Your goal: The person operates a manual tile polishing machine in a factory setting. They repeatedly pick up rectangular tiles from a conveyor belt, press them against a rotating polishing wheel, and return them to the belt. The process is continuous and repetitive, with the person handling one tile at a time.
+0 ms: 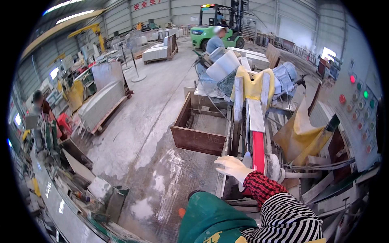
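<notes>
My right hand [234, 167], in a pale glove, reaches in from the lower right over the left edge of a long machine. Its fingers stretch leftward, and nothing shows in them. The sleeve [261, 184] is red and black checked at the wrist, with black and white stripes above. Just past the hand a narrow bed bears a bright red strip [258, 150], with a pale flat strip [255, 115] farther along. A round disc edge [246, 160] shows between the hand and the red strip. My left hand is out of view.
A brown wooden box frame [198, 139] stands on the wet floor left of the machine. A yellow cover [257, 85] drapes the machine's far part. On the right is a control panel [358, 109] with lit buttons. Farther off are a person [216, 42] and a green forklift [200, 35].
</notes>
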`<action>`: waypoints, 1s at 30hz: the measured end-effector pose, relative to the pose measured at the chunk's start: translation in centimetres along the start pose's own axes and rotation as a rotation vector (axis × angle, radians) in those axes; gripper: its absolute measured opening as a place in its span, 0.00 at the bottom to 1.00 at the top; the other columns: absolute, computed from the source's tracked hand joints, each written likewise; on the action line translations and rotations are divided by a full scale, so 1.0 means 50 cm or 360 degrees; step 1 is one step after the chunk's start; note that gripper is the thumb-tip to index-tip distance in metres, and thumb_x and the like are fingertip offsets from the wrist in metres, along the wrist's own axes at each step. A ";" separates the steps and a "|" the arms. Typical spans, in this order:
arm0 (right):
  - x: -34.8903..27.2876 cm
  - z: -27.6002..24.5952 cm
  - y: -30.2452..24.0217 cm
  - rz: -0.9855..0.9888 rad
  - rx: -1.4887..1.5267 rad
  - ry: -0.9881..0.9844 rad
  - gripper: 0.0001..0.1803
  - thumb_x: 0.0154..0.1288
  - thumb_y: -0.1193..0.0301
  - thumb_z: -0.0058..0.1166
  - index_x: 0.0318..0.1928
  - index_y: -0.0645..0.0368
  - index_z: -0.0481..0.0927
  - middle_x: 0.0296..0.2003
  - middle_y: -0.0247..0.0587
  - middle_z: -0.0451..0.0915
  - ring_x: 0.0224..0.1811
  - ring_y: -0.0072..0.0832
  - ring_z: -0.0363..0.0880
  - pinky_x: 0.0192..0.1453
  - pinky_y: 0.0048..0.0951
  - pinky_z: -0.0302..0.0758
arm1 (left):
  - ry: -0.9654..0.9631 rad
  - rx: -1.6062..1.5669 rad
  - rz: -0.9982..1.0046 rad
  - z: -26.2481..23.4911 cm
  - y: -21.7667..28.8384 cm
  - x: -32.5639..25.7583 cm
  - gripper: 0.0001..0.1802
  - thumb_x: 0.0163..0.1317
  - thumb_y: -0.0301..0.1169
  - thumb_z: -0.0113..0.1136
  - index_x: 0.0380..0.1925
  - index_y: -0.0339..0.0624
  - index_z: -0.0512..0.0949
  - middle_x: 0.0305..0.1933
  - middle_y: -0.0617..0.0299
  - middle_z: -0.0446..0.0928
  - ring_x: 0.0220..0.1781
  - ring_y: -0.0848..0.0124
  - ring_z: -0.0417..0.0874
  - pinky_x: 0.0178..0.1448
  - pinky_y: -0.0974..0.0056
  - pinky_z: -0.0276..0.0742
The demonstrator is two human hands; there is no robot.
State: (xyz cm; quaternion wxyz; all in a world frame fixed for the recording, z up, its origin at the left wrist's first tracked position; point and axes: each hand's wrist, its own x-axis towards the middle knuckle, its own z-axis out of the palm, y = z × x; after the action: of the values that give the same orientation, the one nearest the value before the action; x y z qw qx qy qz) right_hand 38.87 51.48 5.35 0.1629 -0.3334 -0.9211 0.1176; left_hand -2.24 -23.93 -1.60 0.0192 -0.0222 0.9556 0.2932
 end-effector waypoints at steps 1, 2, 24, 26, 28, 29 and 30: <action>-0.006 -0.016 0.025 0.0011 -0.0061 0.0086 0.22 0.67 0.58 0.66 0.56 0.55 0.86 0.52 0.47 0.86 0.56 0.48 0.85 0.64 0.45 0.82 | 0.0084 -0.0100 0.0069 0.003 0.082 -0.042 0.31 0.85 0.49 0.38 0.78 0.47 0.69 0.79 0.60 0.72 0.77 0.62 0.73 0.82 0.55 0.64; -0.006 -0.035 0.045 0.0017 -0.0125 0.0174 0.21 0.66 0.59 0.66 0.54 0.57 0.86 0.49 0.46 0.86 0.55 0.47 0.85 0.63 0.45 0.82 | 0.0147 -0.0187 0.0145 0.012 0.149 -0.074 0.30 0.84 0.49 0.40 0.77 0.47 0.69 0.78 0.59 0.72 0.76 0.62 0.73 0.81 0.55 0.64; -0.080 -0.126 0.230 0.0772 -0.0766 0.0907 0.20 0.64 0.65 0.64 0.53 0.59 0.76 0.59 0.51 0.76 0.62 0.48 0.74 0.69 0.45 0.71 | -0.0302 -0.0021 0.0805 0.204 0.490 -0.107 0.23 0.76 0.40 0.58 0.64 0.39 0.80 0.69 0.35 0.76 0.69 0.41 0.75 0.75 0.42 0.70; -0.085 -0.126 0.229 0.0797 -0.0765 0.0875 0.21 0.64 0.65 0.64 0.53 0.59 0.76 0.59 0.52 0.76 0.63 0.48 0.74 0.69 0.46 0.71 | -0.0116 0.0725 0.1178 0.197 0.496 -0.111 0.22 0.74 0.40 0.60 0.61 0.40 0.81 0.68 0.34 0.76 0.66 0.38 0.76 0.73 0.41 0.71; -0.091 -0.128 0.221 0.0847 -0.0739 0.0818 0.21 0.64 0.65 0.64 0.54 0.59 0.76 0.59 0.53 0.76 0.63 0.48 0.74 0.70 0.46 0.71 | -0.0005 0.0592 0.1329 0.202 0.488 -0.114 0.20 0.72 0.39 0.62 0.60 0.44 0.83 0.67 0.31 0.75 0.67 0.38 0.76 0.73 0.41 0.72; -0.096 -0.126 0.231 0.0801 -0.0832 0.0839 0.23 0.64 0.63 0.64 0.56 0.58 0.76 0.58 0.48 0.75 0.62 0.45 0.73 0.68 0.45 0.70 | -0.0001 0.0602 0.1272 0.206 0.485 -0.121 0.20 0.72 0.39 0.63 0.60 0.45 0.84 0.67 0.30 0.75 0.67 0.38 0.76 0.73 0.42 0.72; -0.096 -0.123 0.233 0.0807 -0.0871 0.0849 0.23 0.64 0.62 0.64 0.56 0.58 0.76 0.59 0.48 0.75 0.63 0.44 0.73 0.69 0.44 0.69 | 0.0005 0.0615 0.1224 0.206 0.487 -0.124 0.20 0.72 0.39 0.63 0.60 0.46 0.84 0.67 0.30 0.75 0.68 0.37 0.76 0.73 0.42 0.72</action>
State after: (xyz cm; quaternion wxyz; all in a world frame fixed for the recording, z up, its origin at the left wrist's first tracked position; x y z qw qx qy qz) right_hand 51.41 57.74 6.15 0.2665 -0.5977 -0.7335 -0.1838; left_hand 2.86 2.20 3.83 -0.0891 0.3392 0.9317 0.0945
